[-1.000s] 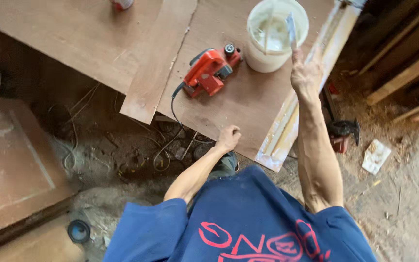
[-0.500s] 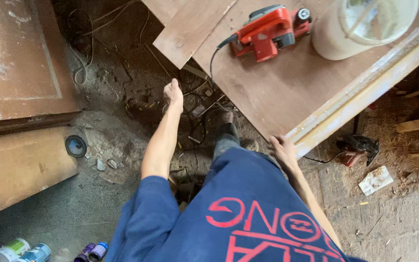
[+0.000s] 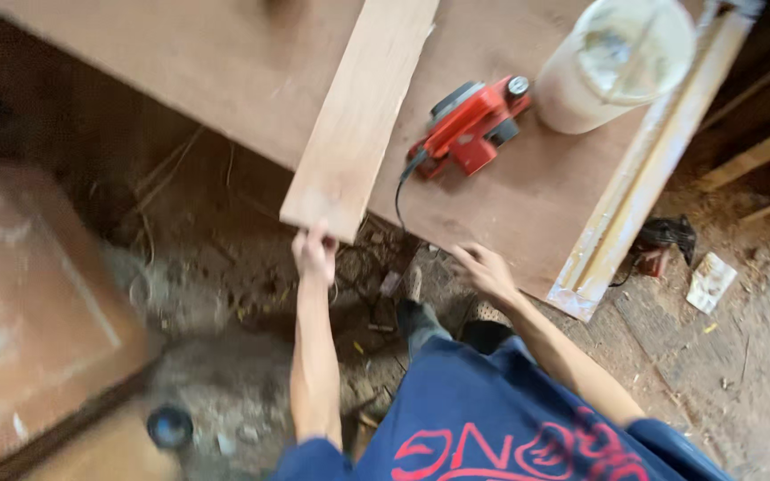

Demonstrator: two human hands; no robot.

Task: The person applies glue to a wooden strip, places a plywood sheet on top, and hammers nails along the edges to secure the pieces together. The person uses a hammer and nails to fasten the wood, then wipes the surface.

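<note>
The long wooden board [image 3: 360,116] lies on the big brown table [image 3: 225,71], with its near end sticking out over the edge. My left hand [image 3: 315,254] pinches that end with curled fingers. My right hand [image 3: 485,270] is open, fingers spread, touching the table edge near the red power tool [image 3: 470,125].

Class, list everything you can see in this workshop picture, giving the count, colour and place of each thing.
Wooden plank: one, light brown, lying on the table, its near end overhanging.
Table: one, brown board top, upper half.
Power planer: one, red and black, on the table.
Bucket: one, whitish, top right on the table.
Wooden strip: one, pale, along the table's right edge.
Left hand: at the plank's near end.
Right hand: open, near the table edge.
</note>
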